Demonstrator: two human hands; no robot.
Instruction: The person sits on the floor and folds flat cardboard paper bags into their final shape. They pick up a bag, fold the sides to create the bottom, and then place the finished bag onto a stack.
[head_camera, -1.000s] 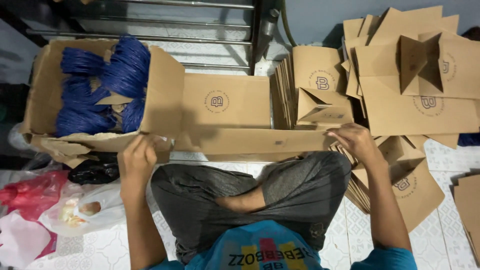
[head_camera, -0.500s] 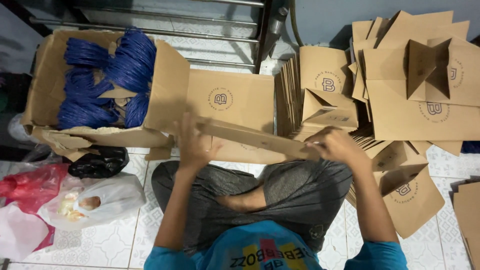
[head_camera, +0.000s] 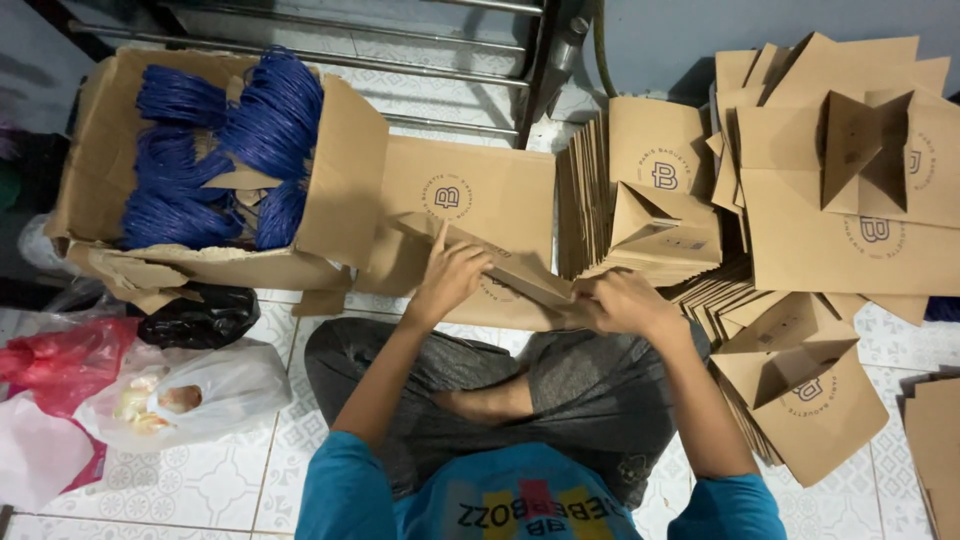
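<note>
Counted on the tiled floor: two hands, one box, four plastic bags, paper bags past counting.

One left hand (head_camera: 450, 275) and one right hand (head_camera: 620, 300) rest on one flat brown paper bag (head_camera: 500, 265) in the middle. One open cardboard box (head_camera: 345, 170) stands far left, holding several bundles of blue cord handles (head_camera: 230, 140), roughly five, though they overlap. Near left lie one black plastic bag (head_camera: 195, 315), one red plastic bag (head_camera: 60, 360), one clear plastic bag (head_camera: 215, 385) and one pink plastic bag (head_camera: 35, 450). On the right, folded brown paper bags (head_camera: 850, 230) sit in about four stacks, too many and too overlapped to count singly.
</note>
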